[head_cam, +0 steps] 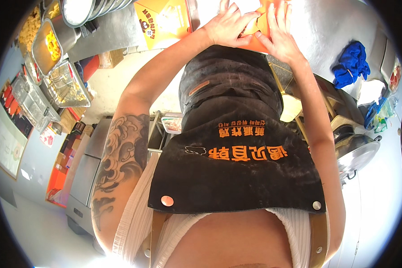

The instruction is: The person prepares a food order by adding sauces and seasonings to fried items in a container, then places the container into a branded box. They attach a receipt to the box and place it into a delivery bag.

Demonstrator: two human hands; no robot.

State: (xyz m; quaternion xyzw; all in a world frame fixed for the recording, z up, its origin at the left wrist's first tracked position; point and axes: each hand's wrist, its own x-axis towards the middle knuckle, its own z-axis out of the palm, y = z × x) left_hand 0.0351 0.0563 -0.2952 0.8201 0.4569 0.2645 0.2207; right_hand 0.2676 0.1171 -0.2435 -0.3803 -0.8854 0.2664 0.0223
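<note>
Both hands are on an orange printed paperboard carton [254,44] at the front edge of the steel counter, at the top of the view. My left hand [230,25] lies over its left part, with the thumb and index finger reaching across towards the middle. My right hand [278,35] holds the right side, thumb on the near part and fingers stretched away from me. Glare and the picture's upper rim hide much of the carton. To the left lies another orange and white printed carton [174,21], bearing a cartoon and writing.
Steel pans [47,47] with yellow food stand at the far left, beside a wire fry basket [65,85]. A blue cloth [351,63] lies on the right of the counter [318,30]. Below right are a yellow-handled scoop [290,107] and a large metal pan [358,157].
</note>
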